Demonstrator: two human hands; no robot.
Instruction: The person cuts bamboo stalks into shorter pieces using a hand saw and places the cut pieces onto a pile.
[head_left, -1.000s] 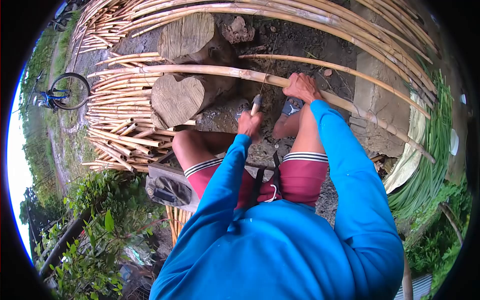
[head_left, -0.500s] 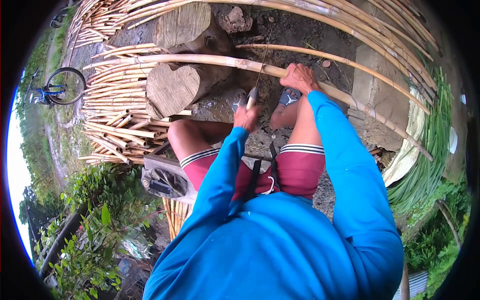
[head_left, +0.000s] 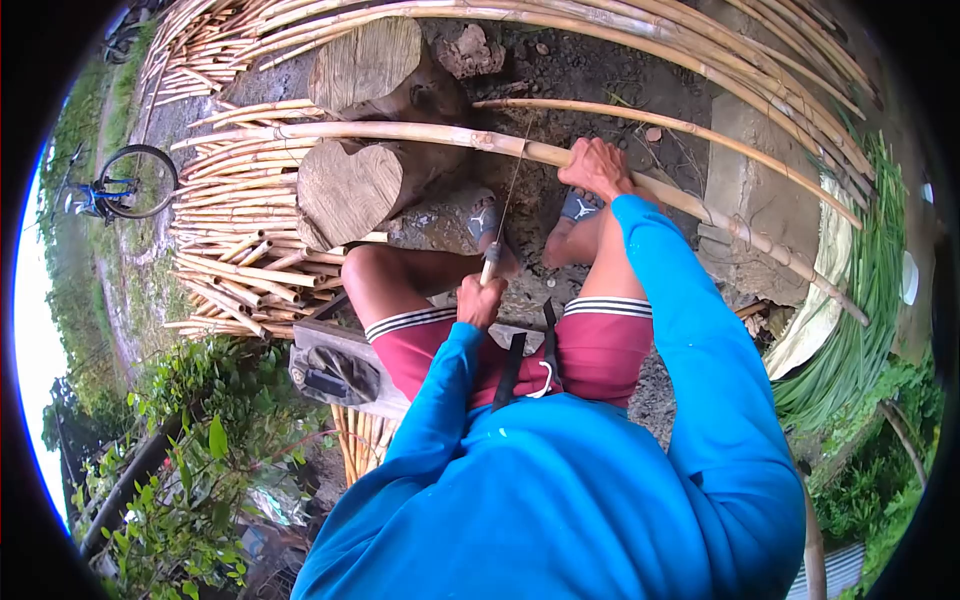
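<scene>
My left hand is wrapped around the light handle of a thin-bladed saw. The blade reaches away from me and crosses a long bamboo pole near its tip. On the same pole, just right of the blade, my right hand is closed in a grip. To the left, the pole passes over a notched log. Its right end slants down toward the green leaves. Both hands are in front of my knees, the left one closer to my body.
A second log stands beyond the notched one. Cut bamboo pieces are piled at left, and long poles curve across the far side. A thinner pole lies beyond my right hand. Long green leaves lie at right; a bicycle stands far left.
My left hand has drawn the saw back toward my body, so the blade's tip now lies near the pole. The right hand keeps its hold on the pole.
</scene>
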